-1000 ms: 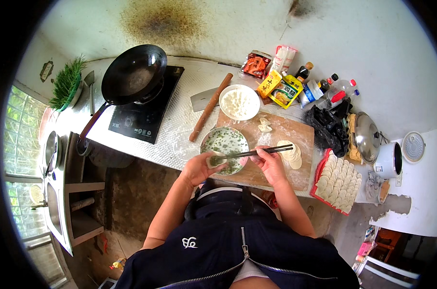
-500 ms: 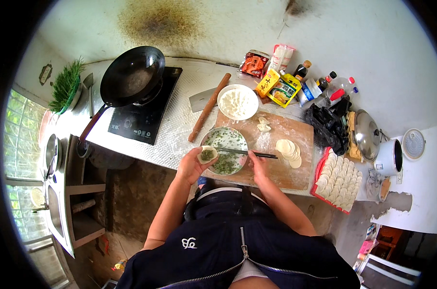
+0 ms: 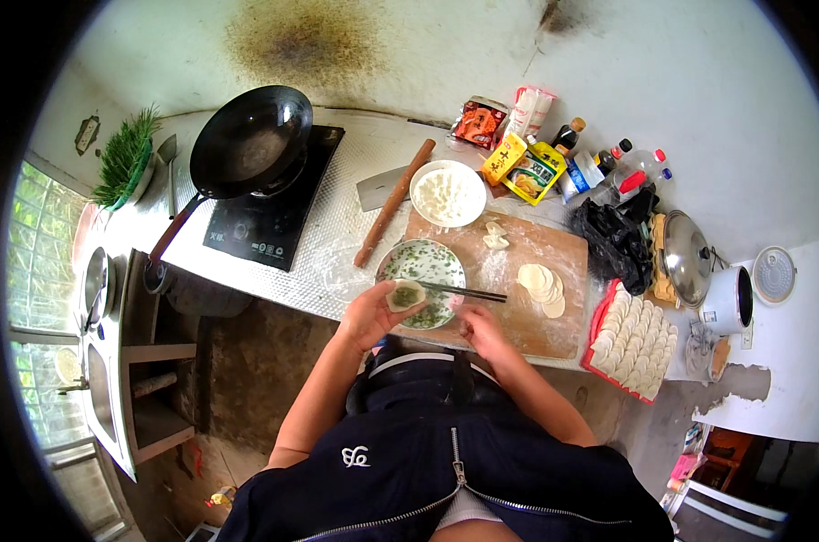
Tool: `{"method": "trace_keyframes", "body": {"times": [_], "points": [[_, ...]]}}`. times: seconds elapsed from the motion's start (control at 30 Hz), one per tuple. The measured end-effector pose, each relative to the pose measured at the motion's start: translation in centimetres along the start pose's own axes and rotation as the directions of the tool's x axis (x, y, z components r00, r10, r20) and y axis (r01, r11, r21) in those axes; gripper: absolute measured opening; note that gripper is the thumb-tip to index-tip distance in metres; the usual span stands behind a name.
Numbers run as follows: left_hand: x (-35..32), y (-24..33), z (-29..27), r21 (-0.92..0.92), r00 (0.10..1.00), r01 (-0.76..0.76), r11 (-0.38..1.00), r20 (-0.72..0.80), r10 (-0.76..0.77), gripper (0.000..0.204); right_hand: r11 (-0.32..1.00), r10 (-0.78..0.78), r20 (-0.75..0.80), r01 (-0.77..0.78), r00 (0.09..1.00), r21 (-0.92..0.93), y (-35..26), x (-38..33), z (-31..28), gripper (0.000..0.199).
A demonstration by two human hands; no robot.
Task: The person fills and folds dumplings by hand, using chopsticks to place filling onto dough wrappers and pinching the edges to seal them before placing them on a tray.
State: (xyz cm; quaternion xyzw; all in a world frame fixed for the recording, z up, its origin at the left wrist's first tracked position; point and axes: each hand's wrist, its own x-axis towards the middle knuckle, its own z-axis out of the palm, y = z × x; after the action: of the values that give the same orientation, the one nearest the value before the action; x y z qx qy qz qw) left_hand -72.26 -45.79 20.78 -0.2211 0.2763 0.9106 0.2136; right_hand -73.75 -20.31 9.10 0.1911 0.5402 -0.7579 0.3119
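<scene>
The left hand [image 3: 373,314] cups a filled dumpling wrapper [image 3: 407,294] at the counter's near edge, beside the filling bowl [image 3: 421,271]; the right hand [image 3: 483,330] grips chopsticks [image 3: 463,292] over the bowl; bare cutting board [image 3: 518,312] lies rightward.

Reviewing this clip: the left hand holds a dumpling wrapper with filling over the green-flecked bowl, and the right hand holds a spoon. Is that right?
Not quite. The head view shows the right hand holding dark chopsticks, not a spoon. The rest stands: the left hand holds a dumpling wrapper with filling at the edge of the green-flecked bowl.
</scene>
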Motion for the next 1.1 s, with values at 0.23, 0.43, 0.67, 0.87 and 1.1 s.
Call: {"method": "trace_keyframes", "body": {"times": [0.23, 0.43, 0.67, 0.87, 1.1], "points": [[0.1, -0.9, -0.2, 0.031, 0.998, 0.044, 0.999, 0.053, -0.046, 0.038, 0.484, -0.571, 0.369, 0.664, 0.733, -0.57, -7.8, -7.7, 8.8, 0.011], [0.2, -1.6, -0.1, 0.076, 0.992, 0.036, 0.996, 0.121, -0.045, 0.032, 0.187, -0.657, 0.473, 0.735, 0.587, -0.652, -8.5, -7.9, 9.3, 0.01], [-1.4, -1.6, 2.8, 0.41, 0.974, -0.128, 0.903, 0.225, 0.036, 0.032, 0.369, -0.699, 0.314, 0.7, 0.643, -0.612, -8.5, -7.9, 9.8, 0.009], [-1.7, -1.5, 3.5, 0.579, 0.98, -0.191, 0.793, 0.156, 0.122, 0.032, 0.31, -0.749, 0.3, 0.713, 0.591, -0.629, -8.8, -7.8, 10.1, 0.01], [-1.2, -1.6, 3.1, 0.661, 0.972, -0.235, 0.713, 0.156, 0.176, 0.032, 0.199, -0.748, 0.379, 0.729, 0.545, -0.655, -9.6, -8.0, 10.1, 0.011]]}}
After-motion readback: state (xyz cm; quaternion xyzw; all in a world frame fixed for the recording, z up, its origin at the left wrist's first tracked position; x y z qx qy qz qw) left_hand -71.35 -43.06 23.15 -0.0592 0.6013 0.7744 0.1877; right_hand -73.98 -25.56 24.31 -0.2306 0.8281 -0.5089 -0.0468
